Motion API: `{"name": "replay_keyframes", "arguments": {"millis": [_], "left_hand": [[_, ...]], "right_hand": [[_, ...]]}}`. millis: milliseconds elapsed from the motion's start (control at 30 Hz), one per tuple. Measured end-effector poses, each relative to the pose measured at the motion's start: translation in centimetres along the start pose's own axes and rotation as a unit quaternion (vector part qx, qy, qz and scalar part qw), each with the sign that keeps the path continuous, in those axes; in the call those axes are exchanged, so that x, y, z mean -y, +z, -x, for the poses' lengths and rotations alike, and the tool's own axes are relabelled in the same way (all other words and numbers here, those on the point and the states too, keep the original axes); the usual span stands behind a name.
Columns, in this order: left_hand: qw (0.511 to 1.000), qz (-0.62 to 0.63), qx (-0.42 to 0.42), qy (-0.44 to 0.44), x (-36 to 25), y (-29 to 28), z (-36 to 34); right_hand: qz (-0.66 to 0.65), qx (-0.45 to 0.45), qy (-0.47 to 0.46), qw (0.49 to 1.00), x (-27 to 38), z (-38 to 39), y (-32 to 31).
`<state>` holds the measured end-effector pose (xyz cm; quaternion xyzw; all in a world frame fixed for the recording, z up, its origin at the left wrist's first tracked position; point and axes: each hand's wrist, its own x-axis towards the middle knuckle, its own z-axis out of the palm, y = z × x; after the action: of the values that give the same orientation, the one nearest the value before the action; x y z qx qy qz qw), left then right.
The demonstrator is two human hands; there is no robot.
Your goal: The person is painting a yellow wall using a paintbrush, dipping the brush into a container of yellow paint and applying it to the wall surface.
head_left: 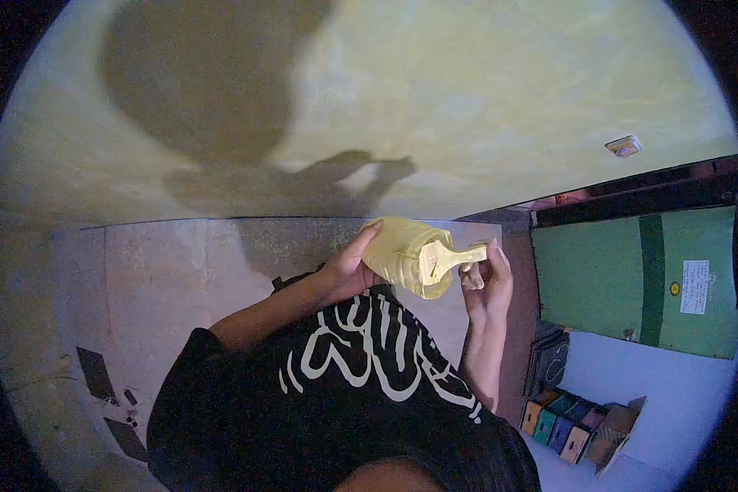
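My left hand [359,261] is wrapped round the side of a pale yellow, translucent plastic container [389,250], held tilted in front of my chest with its open end toward the right. A flat paintbrush [439,261], coated in yellow, lies with its wide end at the container's mouth. Its handle points right, where my right hand [489,283] grips it with bent fingers. The bristles cannot be made out clearly. How much the container holds is hard to see.
Ahead rises a yellowish wall [484,98] bearing my shadow, with a small switch plate [624,146] at right. A green door [590,275] with a paper sheet [696,287] stands to the right. Coloured boxes [562,426] sit lower right. Pale floor [156,287] spreads below.
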<state>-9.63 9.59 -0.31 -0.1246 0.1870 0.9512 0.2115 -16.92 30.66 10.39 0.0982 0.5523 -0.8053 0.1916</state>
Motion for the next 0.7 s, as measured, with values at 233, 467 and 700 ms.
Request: {"name": "replay_keyframes", "arguments": {"millis": [233,467,700], "left_hand": [[1.000,0.010,0.015,0.010,0.2,0.0,0.0],[0.993,0.072,0.087,-0.023,0.8,-1.9,-0.7],[0.999,0.019,0.043,-0.020,-0.2,-0.1,-0.2]], "right_hand": [[-0.023,-0.003,-0.003,1.000,-0.2,0.1,0.0],[0.136,0.034,-0.145,0.979,2.1,0.5,-1.3],[0.244,0.117,-0.267,0.925,3.2,3.9,-0.6]]}}
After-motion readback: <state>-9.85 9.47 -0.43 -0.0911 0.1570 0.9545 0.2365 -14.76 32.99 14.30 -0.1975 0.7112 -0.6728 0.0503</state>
